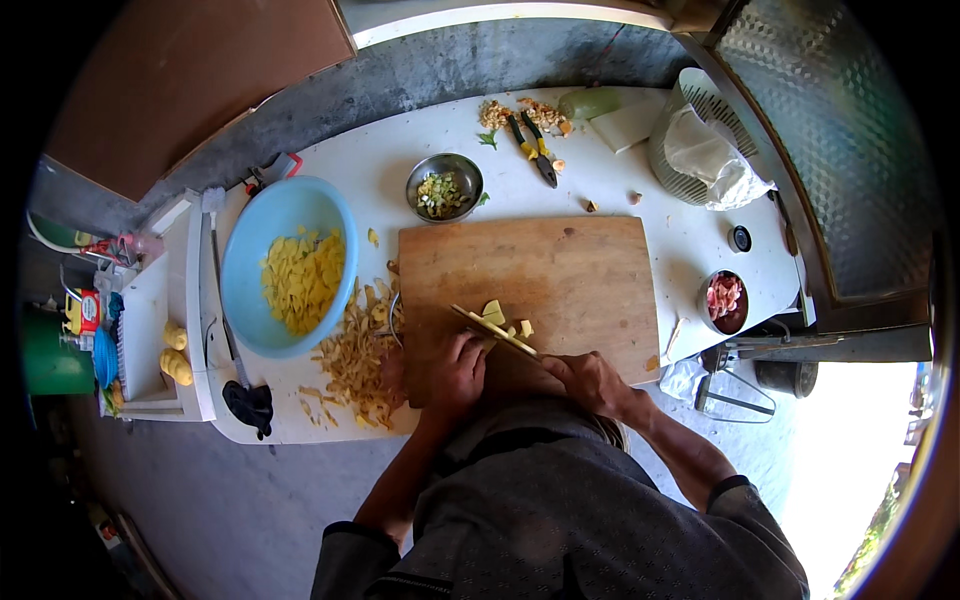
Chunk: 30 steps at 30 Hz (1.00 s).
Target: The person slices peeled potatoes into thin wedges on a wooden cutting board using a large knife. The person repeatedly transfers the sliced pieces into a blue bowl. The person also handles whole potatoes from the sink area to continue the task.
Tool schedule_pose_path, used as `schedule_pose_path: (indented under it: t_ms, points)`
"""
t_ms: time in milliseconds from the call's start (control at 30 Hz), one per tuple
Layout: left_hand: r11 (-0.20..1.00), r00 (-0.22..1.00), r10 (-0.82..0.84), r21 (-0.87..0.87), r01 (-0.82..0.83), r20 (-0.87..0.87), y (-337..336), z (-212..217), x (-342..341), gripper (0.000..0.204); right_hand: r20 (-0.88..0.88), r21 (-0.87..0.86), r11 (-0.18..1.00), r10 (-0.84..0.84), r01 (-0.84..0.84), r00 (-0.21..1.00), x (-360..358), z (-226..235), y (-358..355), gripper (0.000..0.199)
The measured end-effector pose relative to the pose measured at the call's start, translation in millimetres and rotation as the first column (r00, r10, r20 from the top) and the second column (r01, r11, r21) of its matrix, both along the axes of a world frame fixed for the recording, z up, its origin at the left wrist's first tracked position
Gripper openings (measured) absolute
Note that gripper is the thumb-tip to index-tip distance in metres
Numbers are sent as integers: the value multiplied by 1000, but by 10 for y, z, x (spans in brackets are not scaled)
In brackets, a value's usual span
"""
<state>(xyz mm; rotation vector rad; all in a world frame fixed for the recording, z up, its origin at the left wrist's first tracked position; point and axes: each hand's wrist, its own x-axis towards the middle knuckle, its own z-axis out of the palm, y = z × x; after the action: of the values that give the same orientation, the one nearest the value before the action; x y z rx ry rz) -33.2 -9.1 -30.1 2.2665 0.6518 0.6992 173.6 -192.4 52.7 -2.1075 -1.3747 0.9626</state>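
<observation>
My right hand grips a kitchen knife by its handle end near the front of the wooden cutting board. The blade shows nearly edge-on, slanting up to the left. Curled against the near left side of the blade are the fingers of my left hand; whatever they press on is hidden. Just beyond the knife lie a few pale yellow cut pieces, which look like potato. Left of the board, a heap of brownish peelings spreads toward the table's near edge.
A light blue basin holds yellow slices. Behind the board stands a steel bowl of chopped green and white bits. Pliers lie near brown crumbs. At right are a cup of meat and a slotted basket.
</observation>
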Motion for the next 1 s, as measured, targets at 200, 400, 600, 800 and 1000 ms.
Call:
schedule_pose_path:
  t_ms: [200,400,600,800,1000]
  points:
    - [999,999,12,39,-14,41,9,-44,2,19,-126,17,1000,-8,10,992,31,474,-34,43]
    - [999,997,-1,53,-3,75,31,-40,16,18,-151,7,1000,-10,12,988,29,571,-44,47]
    - [999,998,-8,49,5,63,37,3,8,19,-153,-157,987,13,-37,988,86,747,-17,51]
    - [1000,997,-20,14,19,72,31,-77,0,19,93,142,989,35,-48,995,26,-70,-54,44]
    - [1000,1000,7,6,-7,8,5,23,-11,17,68,262,964,25,-41,997,39,-412,-161,42]
